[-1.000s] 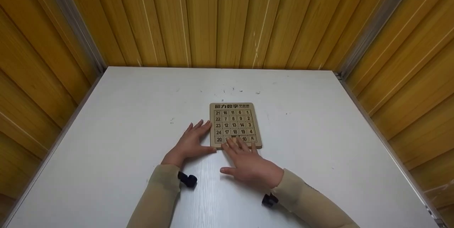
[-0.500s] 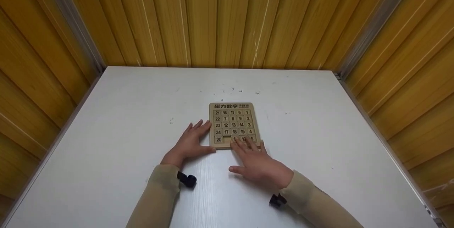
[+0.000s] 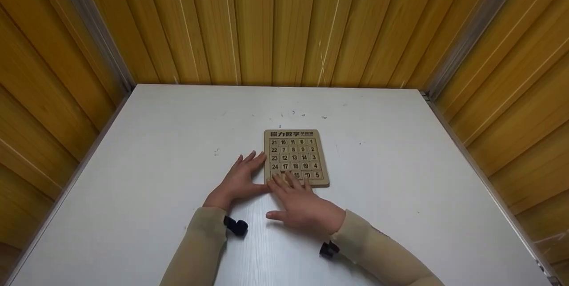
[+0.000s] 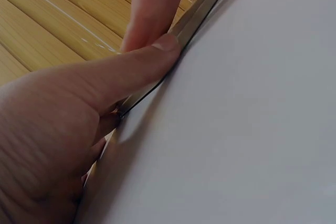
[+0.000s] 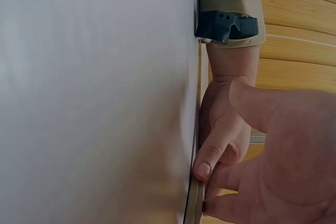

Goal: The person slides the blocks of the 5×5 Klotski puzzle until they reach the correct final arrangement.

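Observation:
A wooden sliding number puzzle (image 3: pixel 296 158) lies flat in the middle of the white table in the head view. Numbered square tiles fill its frame, under a heading of printed characters. My left hand (image 3: pixel 240 181) is spread at the near left corner, fingers along the left side and thumb against the near edge. In the left wrist view the thumb (image 4: pixel 131 69) presses on the board's thin edge. My right hand (image 3: pixel 306 206) reaches over the near edge, straight fingertips on the bottom row's left part. These fingers hide the 20 tile's place; tiles 15, 10 and 5 show beside them.
The white table (image 3: pixel 400 161) spreads around the puzzle, with small dark marks beyond it. Yellow wood-look panels (image 3: pixel 249 23) stand at the back and both sides. A black wrist camera (image 3: pixel 329 249) sits by the right sleeve, another by the left.
The tile marked 15 has slid one place right along the bottom row under my right fingers. My right hand has since moved left, over the row's left end. My left hand stays put.

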Motion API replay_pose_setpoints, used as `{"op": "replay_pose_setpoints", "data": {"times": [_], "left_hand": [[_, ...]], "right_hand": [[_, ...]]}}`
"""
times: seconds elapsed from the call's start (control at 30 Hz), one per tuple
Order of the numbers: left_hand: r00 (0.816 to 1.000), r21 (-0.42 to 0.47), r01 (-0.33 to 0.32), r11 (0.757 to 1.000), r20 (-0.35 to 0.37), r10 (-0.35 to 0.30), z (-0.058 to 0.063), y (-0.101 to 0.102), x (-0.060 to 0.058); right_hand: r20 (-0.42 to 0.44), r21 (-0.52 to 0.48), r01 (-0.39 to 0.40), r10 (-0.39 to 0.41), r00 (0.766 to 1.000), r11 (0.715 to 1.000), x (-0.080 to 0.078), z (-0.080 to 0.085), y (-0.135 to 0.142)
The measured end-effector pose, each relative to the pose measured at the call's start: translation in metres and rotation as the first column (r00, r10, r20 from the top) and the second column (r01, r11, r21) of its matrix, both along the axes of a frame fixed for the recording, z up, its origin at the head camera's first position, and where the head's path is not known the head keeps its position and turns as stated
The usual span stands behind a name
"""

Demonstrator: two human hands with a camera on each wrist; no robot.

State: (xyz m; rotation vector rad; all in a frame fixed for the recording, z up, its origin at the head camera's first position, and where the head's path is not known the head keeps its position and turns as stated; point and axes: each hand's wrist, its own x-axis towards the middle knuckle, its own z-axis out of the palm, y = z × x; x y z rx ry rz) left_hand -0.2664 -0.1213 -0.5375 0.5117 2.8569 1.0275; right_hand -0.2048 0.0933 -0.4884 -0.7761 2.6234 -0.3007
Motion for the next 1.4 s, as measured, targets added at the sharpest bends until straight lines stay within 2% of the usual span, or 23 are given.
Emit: {"op": "replay_pose_setpoints", "data": {"times": [0.5,0.7,0.9,1.07,1.23,1.4], "left_hand": [[1.000,0.018,-0.002,1.000,0.015,0.001,0.001,-0.001,0.001],[1.000,0.010,-0.002,1.000,0.017,0.002,0.001,-0.001,0.001],[1.000,-0.007,0.011,1.000,0.011,-0.011,0.002,-0.001,0.000],[1.000,-0.015,0.015,1.000,0.011,-0.015,0.002,-0.001,0.000],[1.000,-0.011,0.009,1.000,0.014,-0.009,0.003,-0.001,0.000],[1.000,-0.005,-0.006,1.000,0.029,0.006,0.003,0.000,0.001]], "right_hand": [[0.031,-0.038,0.042,-0.041,0.999,0.998,-0.002,0.001,0.032],[0.003,-0.091,0.051,-0.051,0.999,0.995,-0.015,0.006,0.025],[-0.026,-0.049,0.088,-0.089,0.996,0.995,-0.032,0.002,0.013],[-0.024,-0.022,0.091,-0.091,0.996,0.996,-0.039,-0.001,0.011],[-0.021,0.017,0.079,-0.079,0.997,0.997,-0.039,-0.003,0.012],[-0.004,0.026,0.079,-0.079,0.997,0.997,-0.030,-0.003,0.015]]}}
